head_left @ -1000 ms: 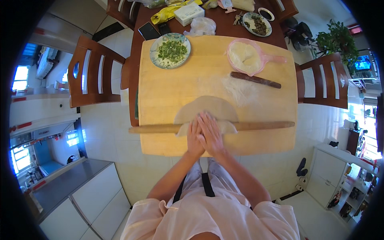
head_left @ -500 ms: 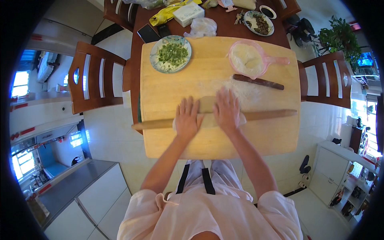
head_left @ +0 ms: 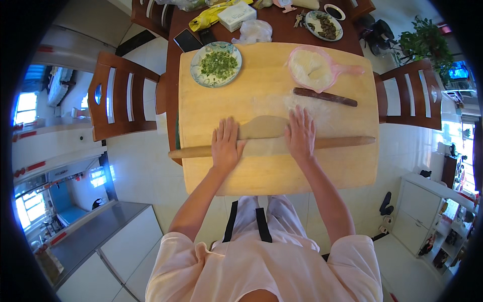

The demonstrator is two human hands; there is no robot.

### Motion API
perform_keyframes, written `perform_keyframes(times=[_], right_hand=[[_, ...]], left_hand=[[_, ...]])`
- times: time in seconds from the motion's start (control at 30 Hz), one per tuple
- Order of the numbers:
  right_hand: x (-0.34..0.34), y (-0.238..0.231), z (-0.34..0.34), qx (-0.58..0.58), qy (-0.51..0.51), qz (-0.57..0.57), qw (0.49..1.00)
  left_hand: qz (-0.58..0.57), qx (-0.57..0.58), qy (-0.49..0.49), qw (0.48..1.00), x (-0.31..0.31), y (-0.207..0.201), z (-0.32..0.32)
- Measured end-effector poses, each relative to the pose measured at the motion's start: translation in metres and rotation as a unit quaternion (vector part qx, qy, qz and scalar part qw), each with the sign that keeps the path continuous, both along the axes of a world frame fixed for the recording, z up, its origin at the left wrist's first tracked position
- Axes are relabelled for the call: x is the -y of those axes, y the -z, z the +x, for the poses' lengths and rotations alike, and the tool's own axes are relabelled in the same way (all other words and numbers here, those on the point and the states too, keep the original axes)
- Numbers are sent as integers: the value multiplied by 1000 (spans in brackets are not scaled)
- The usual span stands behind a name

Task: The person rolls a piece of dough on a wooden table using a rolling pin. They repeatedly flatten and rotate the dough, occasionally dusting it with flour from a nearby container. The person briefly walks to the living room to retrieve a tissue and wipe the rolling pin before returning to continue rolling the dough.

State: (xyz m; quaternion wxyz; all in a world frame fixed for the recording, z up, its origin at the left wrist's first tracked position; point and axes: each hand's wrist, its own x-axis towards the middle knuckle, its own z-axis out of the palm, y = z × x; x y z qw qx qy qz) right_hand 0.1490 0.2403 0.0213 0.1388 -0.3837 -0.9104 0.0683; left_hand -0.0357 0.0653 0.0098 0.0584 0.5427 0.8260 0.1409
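Observation:
A long wooden rolling pin [head_left: 344,143] lies across the pale wooden board [head_left: 216,178], its left end jutting past the board's edge. Greyish dough [head_left: 262,127] is wrapped round its middle, and a curved flap of it spreads flat on the far side. My left hand [head_left: 226,145] presses palm down over the pin at the dough's left end, fingers stretched out. At the right end my right hand [head_left: 302,135] lies the same way, fingers pointing away from me. Neither hand is closed round the pin.
Beyond the dough are a plate of chopped greens [head_left: 217,64], a pink scoop of flour [head_left: 311,68] and a short dark rolling pin [head_left: 325,97]. Behind the board, a phone [head_left: 187,40], a tissue pack [head_left: 236,16] and another plate [head_left: 324,26] sit on the table. Chairs [head_left: 121,95] flank it.
My hands have moved apart, the left one outward to the left and the right one to the right. More of the dough shows between them.

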Motion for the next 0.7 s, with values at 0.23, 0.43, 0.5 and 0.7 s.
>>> perform_keyframes(times=[0.23, 0.43, 0.5, 0.7], right_hand=[[53, 6, 81, -29, -62, -73, 995], [66, 7, 96, -5, -37, -105, 994], [79, 0, 105, -17, -38, -109, 993], [25, 1, 45, -33, 54, 17, 998]], left_hand=[[12, 42, 8, 999, 90, 3, 55], [34, 51, 13, 998, 108, 4, 72], [28, 45, 8, 999, 111, -2, 81], [17, -26, -91, 995, 35, -25, 59]])
